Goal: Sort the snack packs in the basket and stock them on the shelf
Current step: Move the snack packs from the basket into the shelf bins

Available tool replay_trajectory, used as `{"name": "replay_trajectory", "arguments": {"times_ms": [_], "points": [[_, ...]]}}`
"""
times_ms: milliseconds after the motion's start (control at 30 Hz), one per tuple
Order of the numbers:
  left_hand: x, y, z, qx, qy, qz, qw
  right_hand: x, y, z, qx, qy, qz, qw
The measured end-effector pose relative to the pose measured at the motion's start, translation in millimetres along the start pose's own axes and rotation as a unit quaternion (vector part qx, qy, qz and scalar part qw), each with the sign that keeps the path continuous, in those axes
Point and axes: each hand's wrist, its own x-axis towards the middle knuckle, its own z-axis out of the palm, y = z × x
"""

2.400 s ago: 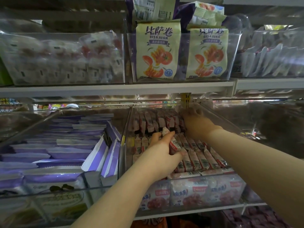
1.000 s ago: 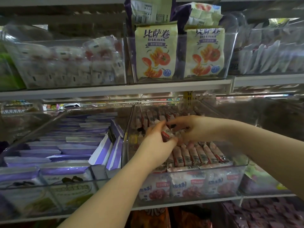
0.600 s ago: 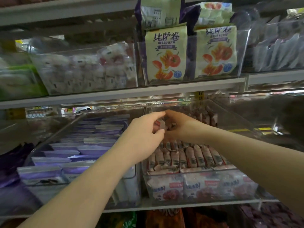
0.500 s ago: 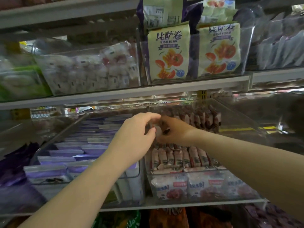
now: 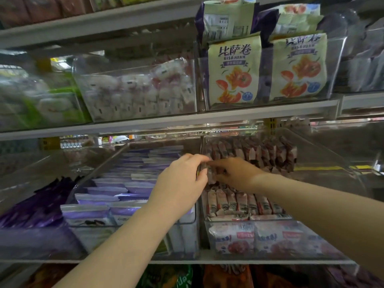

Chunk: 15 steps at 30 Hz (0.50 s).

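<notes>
Both my hands reach into a clear plastic bin (image 5: 340, 169) on the middle shelf. The bin holds rows of small red-and-white snack packs (image 5: 243, 202) standing on edge, with another row (image 5: 259, 152) at the back. My left hand (image 5: 182, 183) and my right hand (image 5: 234, 173) meet at the bin's left side, fingertips together on a small red-and-white pack (image 5: 209, 173) that both pinch. Most of that pack is hidden by the fingers. The basket is not in view.
A bin of purple-and-white packs (image 5: 116, 196) sits to the left. Above, a shelf rail (image 5: 187, 121) carries bins of white packs (image 5: 141, 94) and yellow tomato snack bags (image 5: 234, 71). Dark purple bags (image 5: 39, 206) lie far left. More goods show below the shelf.
My right hand came forward from the back of the bin to meet my left hand. Both hands then rose together with the small pack, towards the bin's left wall.
</notes>
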Motion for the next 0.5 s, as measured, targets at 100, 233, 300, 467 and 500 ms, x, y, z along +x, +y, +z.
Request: {"name": "replay_trajectory", "arguments": {"times_ms": [100, 233, 300, 467, 500], "points": [[1.0, 0.4, -9.3, -0.029, -0.043, -0.016, 0.999, -2.7, -0.2, -6.7, -0.014, 0.006, 0.016, 1.000], [-10.6, -3.0, -26.6, -0.087, 0.019, -0.004, 0.996, -17.8, -8.5, -19.8, 0.012, 0.117, -0.002, 0.993], [-28.1, -7.8, -33.6, -0.092, 0.076, 0.003, 0.993, -30.5, -25.0, -20.7, 0.041, 0.206, -0.037, 0.977], [-97.4, -36.9, -45.6, -0.063, 0.167, -0.002, 0.984, -73.0, -105.5, 4.0, 0.087, 0.280, -0.177, 0.939], [-114.6, -45.9, -46.7, -0.055, 0.173, -0.012, 0.983, -80.3, -122.9, 15.5, 0.087, 0.270, -0.203, 0.937]]}}
